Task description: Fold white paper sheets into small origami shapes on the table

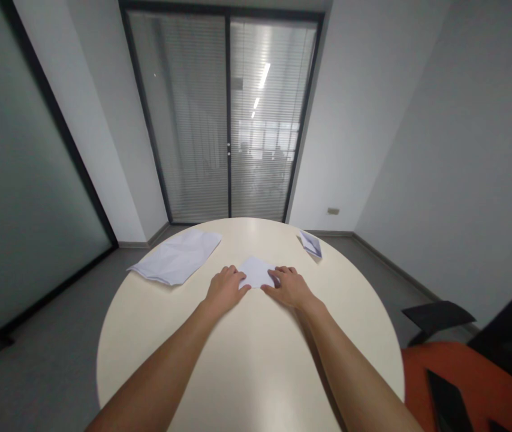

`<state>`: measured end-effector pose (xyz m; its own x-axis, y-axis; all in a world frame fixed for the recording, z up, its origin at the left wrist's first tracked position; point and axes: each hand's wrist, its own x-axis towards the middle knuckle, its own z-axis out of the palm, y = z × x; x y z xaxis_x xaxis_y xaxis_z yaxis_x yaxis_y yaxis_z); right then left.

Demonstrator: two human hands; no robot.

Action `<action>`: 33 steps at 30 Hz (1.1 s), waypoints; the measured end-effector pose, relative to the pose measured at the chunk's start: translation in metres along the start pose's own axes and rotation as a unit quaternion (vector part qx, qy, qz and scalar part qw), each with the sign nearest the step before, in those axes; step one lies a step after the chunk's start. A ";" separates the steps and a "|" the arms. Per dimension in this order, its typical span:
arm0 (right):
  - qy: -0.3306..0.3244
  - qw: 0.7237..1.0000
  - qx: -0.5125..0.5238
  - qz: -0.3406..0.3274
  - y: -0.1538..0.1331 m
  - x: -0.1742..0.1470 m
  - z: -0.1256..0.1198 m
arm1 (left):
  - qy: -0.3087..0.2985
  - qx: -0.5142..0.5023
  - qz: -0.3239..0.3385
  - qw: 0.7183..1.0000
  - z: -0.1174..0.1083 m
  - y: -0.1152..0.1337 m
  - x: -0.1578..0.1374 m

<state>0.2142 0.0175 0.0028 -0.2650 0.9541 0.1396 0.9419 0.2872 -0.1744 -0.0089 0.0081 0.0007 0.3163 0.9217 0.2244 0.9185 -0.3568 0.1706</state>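
white paper, folded into a small flat piece, lay near the middle of a round cream table, directly between my two hands. my left hand rested at the left edge of this small piece, its forefinger reaching over the upper side and its thumb set lower, near the bottom left corner. my right hand mirrored it at the right edge, forefinger above, thumb toward the bottom right corner. in both, thumb and forefinger stood apart with a gap between; whether either hand also pinched the paper's edge, i could not tell. to the left, well apart from my fingers, a larger creased white sheet lay near the far left rim of the table. to the right, near the far right rim, sat a second folded paper, partly raised and shaded along its folds. beyond the table stood a dark-framed glass door with horizontal blinds; at lower right, an orange chair seat bore a dark flat object, with a black armrest above.
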 end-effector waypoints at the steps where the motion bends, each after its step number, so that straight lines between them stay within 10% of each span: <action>1: 0.000 1.000 0.000 -0.003 0.000 0.000 0.000 | 0.000 0.003 -0.003 1.000 0.000 0.001 0.000; 33: 0.028 0.996 0.032 0.077 0.005 0.001 -0.008 | -0.034 0.041 -0.070 0.996 -0.009 -0.002 0.003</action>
<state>0.2205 0.0194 0.0102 -0.1041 0.9817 0.1594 0.9547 0.1436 -0.2605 -0.0125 0.0103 0.0100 0.1964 0.9709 0.1370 0.9701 -0.2128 0.1170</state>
